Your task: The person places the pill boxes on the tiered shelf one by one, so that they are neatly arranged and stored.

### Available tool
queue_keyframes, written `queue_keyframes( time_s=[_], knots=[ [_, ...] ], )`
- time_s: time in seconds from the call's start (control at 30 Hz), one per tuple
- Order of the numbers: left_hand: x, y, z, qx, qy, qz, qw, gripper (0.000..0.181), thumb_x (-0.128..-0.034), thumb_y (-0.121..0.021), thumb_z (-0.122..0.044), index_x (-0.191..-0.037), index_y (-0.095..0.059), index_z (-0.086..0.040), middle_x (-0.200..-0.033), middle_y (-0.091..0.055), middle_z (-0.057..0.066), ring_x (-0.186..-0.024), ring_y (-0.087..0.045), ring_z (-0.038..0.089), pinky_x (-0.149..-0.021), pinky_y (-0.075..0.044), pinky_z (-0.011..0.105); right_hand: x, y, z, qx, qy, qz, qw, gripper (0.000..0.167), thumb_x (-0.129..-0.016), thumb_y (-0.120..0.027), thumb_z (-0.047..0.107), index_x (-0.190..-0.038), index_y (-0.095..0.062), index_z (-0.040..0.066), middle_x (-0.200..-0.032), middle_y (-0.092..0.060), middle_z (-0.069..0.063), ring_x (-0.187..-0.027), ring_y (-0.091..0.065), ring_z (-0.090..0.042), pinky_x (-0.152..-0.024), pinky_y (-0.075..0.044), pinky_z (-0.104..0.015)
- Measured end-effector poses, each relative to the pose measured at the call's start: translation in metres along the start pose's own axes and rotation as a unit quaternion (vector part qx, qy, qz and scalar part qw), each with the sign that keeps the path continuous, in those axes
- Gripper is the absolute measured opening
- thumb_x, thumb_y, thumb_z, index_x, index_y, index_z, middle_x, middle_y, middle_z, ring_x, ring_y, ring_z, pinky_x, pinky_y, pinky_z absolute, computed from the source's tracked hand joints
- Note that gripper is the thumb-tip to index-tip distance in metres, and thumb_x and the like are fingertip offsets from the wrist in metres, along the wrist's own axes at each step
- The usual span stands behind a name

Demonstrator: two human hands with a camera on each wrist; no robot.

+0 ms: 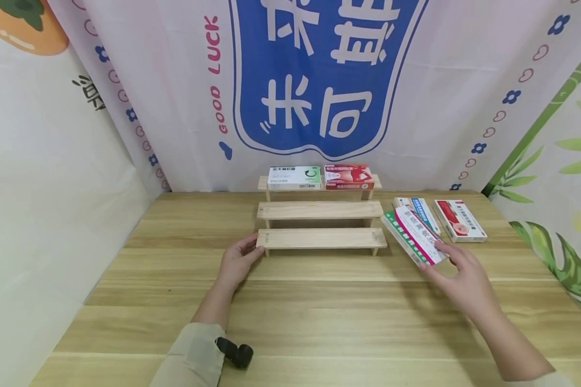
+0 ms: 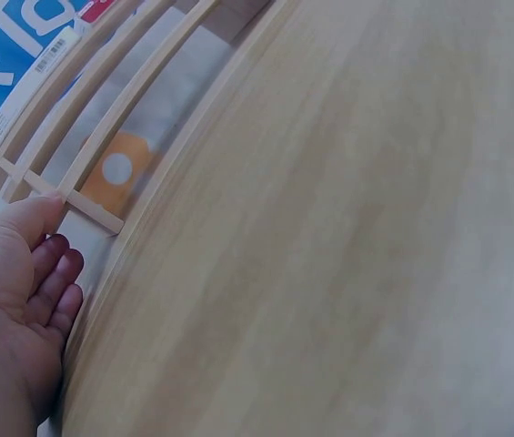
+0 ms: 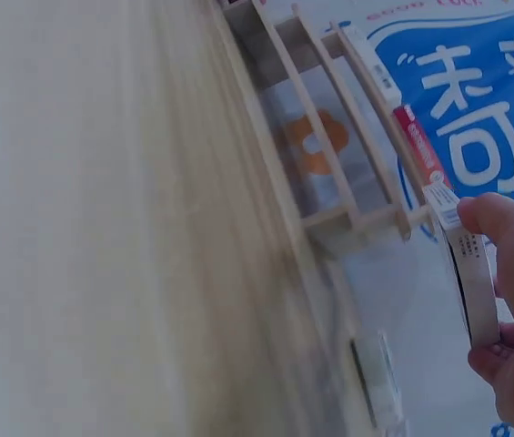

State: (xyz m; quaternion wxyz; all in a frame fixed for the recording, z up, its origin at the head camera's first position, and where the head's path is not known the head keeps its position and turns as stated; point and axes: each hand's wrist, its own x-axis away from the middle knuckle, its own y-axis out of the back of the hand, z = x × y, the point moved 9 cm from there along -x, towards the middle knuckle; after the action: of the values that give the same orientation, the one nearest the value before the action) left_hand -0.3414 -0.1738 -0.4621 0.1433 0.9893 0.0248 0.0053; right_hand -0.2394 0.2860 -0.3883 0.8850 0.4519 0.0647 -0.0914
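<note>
A three-tier wooden step rack (image 1: 321, 238) stands on the table. My left hand (image 1: 239, 262) holds the left end of its lowest tier; in the left wrist view the thumb (image 2: 43, 211) lies against the wood. My right hand (image 1: 465, 279) grips a white, magenta and green medicine box (image 1: 418, 236), tilted, to the right of the rack. The right wrist view shows this box (image 3: 470, 273) edge-on between thumb and fingers. On the top tier sit a white-and-green medicine box (image 1: 294, 177) and a red one (image 1: 347, 177), side by side.
Right of the rack, a blue-and-white box (image 1: 427, 212), partly hidden by the held box, lies near a red-and-white box (image 1: 460, 220). A printed cloth (image 1: 184, 97) hangs behind the wooden table (image 1: 295, 322). A small black device (image 1: 237, 353) is on the left sleeve.
</note>
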Motion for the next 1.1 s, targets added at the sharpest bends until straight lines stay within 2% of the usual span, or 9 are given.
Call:
queue_keyframes(
  time_s=[0.2, 0.4, 0.57, 0.83, 1.1],
  knots=[
    [0.002, 0.0, 0.0, 0.001, 0.004, -0.002, 1.0, 0.046, -0.0915, -0.069, -0.014, -0.134, -0.057, -0.003, -0.134, -0.061, 0.019, -0.125, -0.058, 0.031, -0.108, -0.046, 0.043, -0.02, -0.012, 0.039, -0.001, 0.033, 0.059, 0.9977, 0.076, -0.088, -0.066, 0.053, -0.146, -0.045, 0.008, -0.152, -0.035, -0.027, -0.128, -0.042, -0.051, -0.098, -0.038, -0.072],
    [0.002, -0.001, -0.003, 0.007, 0.0, -0.004, 1.0, 0.045, -0.0909, -0.069, -0.012, -0.133, -0.058, -0.002, -0.133, -0.062, 0.018, -0.123, -0.059, 0.031, -0.107, -0.047, 0.042, -0.038, -0.04, 0.076, -0.03, 0.082, 0.107, 0.9904, 0.072, -0.086, -0.07, 0.051, -0.143, -0.049, 0.012, -0.155, -0.036, -0.021, -0.138, -0.034, -0.048, -0.104, -0.034, -0.072],
    [0.002, 0.0, -0.004, 0.009, -0.007, -0.004, 0.9999, 0.044, -0.0907, -0.069, -0.012, -0.132, -0.059, -0.001, -0.132, -0.062, 0.019, -0.122, -0.059, 0.032, -0.107, -0.048, 0.043, -0.05, -0.067, 0.108, -0.033, 0.128, 0.13, 0.9826, 0.069, -0.085, -0.072, 0.048, -0.141, -0.052, 0.014, -0.152, -0.04, -0.018, -0.138, -0.037, -0.046, -0.106, -0.034, -0.071],
    [0.002, 0.0, -0.001, 0.006, -0.007, -0.006, 0.9999, 0.045, -0.0906, -0.07, -0.012, -0.133, -0.058, -0.003, -0.134, -0.061, 0.018, -0.123, -0.059, 0.032, -0.107, -0.047, 0.043, -0.063, -0.1, 0.143, -0.025, 0.143, 0.16, 0.9764, 0.068, -0.084, -0.072, 0.049, -0.141, -0.053, 0.017, -0.153, -0.04, -0.016, -0.141, -0.035, -0.043, -0.109, -0.033, -0.069],
    [0.002, 0.001, -0.001, -0.002, -0.009, -0.002, 1.0, 0.046, -0.0907, -0.07, -0.014, -0.134, -0.057, -0.003, -0.136, -0.06, 0.019, -0.124, -0.058, 0.033, -0.108, -0.047, 0.043, -0.08, -0.117, 0.156, -0.03, 0.145, 0.174, 0.9735, 0.068, -0.084, -0.073, 0.045, -0.142, -0.052, 0.015, -0.156, -0.037, -0.015, -0.145, -0.03, -0.041, -0.114, -0.03, -0.064]
  ],
)
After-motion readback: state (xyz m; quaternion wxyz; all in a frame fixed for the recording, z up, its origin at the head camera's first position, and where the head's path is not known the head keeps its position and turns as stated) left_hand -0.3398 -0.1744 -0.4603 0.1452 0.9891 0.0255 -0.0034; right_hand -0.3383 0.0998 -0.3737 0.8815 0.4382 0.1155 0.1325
